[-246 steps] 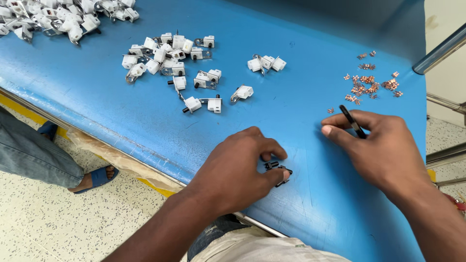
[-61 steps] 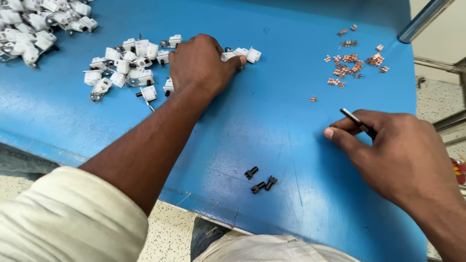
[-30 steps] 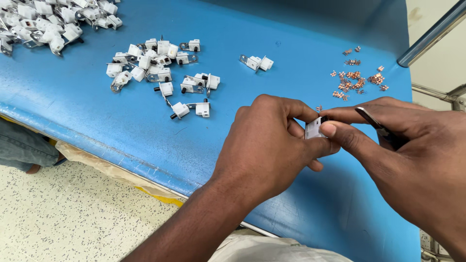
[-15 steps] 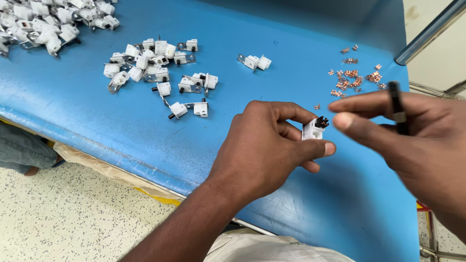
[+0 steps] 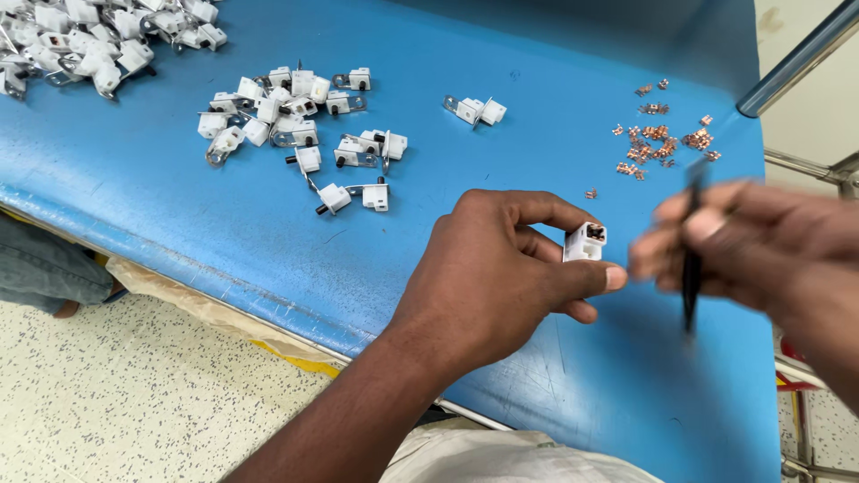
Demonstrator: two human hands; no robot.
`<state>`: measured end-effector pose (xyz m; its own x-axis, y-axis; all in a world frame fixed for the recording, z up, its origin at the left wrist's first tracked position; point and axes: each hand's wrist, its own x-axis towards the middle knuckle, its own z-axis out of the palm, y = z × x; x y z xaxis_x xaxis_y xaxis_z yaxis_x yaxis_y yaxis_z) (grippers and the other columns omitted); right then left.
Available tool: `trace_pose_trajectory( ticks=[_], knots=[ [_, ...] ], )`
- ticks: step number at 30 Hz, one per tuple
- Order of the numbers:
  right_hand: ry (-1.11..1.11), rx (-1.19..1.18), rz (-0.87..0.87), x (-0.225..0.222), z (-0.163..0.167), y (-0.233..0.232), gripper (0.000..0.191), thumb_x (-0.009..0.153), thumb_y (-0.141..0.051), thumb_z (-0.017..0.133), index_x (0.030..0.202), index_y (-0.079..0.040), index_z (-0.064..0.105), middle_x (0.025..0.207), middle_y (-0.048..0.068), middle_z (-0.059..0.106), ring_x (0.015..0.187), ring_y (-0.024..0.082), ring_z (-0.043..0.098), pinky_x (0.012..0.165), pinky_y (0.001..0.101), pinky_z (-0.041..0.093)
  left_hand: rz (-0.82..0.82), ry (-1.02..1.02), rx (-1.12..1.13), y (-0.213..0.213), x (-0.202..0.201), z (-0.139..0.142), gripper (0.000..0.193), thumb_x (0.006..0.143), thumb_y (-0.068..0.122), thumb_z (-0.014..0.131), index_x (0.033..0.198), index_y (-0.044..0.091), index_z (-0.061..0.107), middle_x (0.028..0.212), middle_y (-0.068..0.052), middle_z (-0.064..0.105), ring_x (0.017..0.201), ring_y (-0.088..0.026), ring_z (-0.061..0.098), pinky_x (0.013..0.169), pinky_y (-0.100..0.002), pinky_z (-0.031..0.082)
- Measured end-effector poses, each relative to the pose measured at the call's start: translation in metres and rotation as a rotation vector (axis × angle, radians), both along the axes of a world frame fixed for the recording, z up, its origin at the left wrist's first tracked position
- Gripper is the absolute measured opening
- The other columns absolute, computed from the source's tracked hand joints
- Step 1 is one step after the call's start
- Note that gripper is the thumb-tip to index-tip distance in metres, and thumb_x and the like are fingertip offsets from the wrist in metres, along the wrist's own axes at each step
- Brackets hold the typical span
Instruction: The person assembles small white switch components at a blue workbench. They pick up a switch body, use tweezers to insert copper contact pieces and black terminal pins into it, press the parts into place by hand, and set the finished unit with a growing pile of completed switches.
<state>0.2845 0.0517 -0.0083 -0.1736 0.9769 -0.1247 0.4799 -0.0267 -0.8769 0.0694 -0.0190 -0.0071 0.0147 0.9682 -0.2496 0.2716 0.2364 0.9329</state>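
My left hand (image 5: 501, 268) pinches a small white plastic switch housing (image 5: 585, 241) between thumb and fingers, its dark opening turned up, just above the blue table (image 5: 224, 233). My right hand (image 5: 761, 241) is blurred with motion right beside it and holds thin black tweezers (image 5: 693, 259) pointing downward. A scatter of tiny copper contacts (image 5: 660, 143) lies on the table beyond my right hand. A loose group of white switch parts with metal tabs (image 5: 304, 134) lies to the upper left of my left hand.
A bigger pile of white parts (image 5: 98, 40) fills the far left corner. Two more white parts (image 5: 474, 110) lie apart at centre top. A metal rail (image 5: 796, 58) runs at the right edge. Speckled floor and someone's clothed leg (image 5: 45, 268) show at left.
My right hand with the tweezers has swung down and closer to the white housing, now blurred. My left hand has kept the housing nearly in place.
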Motion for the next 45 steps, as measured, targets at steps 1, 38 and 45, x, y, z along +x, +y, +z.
trace_pose_trajectory(
  ticks=[1,38,45],
  knots=[
    [0.097,0.152,0.070,0.002,0.001,0.000,0.024,0.107,-0.019,0.045,0.112,0.005,0.049,0.112,0.018,0.072,0.104,0.027,0.078,0.088,0.0446,0.059,-0.005,0.001,-0.007,0.000,0.001,0.000,0.048,0.076,0.031,0.084,0.120,0.012,0.075,0.069,0.000,0.076,0.064,-0.005,0.078,0.049,-0.025,0.052],
    [-0.040,0.498,0.059,-0.012,0.005,-0.024,0.044,0.120,-0.038,0.029,0.112,-0.002,0.053,0.094,0.020,0.057,0.073,0.022,0.059,0.075,0.0421,0.056,-0.019,0.024,0.030,-0.002,0.004,0.006,0.047,0.077,0.029,0.082,0.121,0.013,0.073,0.076,-0.002,0.082,0.070,-0.007,0.080,0.057,-0.023,0.058],
    [-0.003,0.357,0.047,-0.014,0.008,-0.017,0.038,0.115,-0.037,0.035,0.119,-0.003,0.052,0.109,0.016,0.074,0.088,0.020,0.070,0.079,0.0381,0.062,0.023,0.024,0.015,-0.003,0.002,0.004,0.047,0.078,0.026,0.080,0.123,0.015,0.072,0.091,-0.003,0.084,0.070,-0.007,0.081,0.057,-0.027,0.060]
  ],
)
